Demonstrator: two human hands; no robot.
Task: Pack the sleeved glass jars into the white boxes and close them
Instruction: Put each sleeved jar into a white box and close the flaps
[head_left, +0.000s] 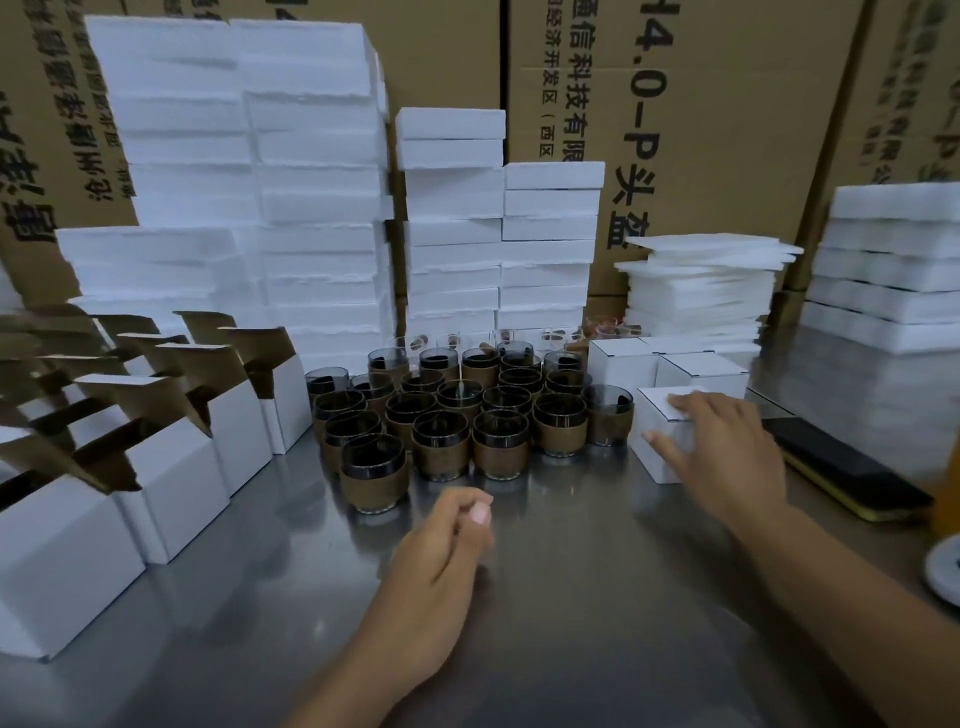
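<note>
Several dark glass jars with brown sleeves stand clustered in the middle of the steel table. My right hand lies on a closed white box just right of the jars, fingers spread over its top and front side. Two more closed white boxes sit behind it. My left hand hovers over the table in front of the jars, fingers loosely curled, holding nothing. Open white boxes with raised brown-lined flaps stand in rows at the left.
Tall stacks of white foam pieces and flat white boxes rise behind the jars, with cardboard cartons beyond. A stack of foam pads and more foam stand at the right. A dark phone lies right of my right hand.
</note>
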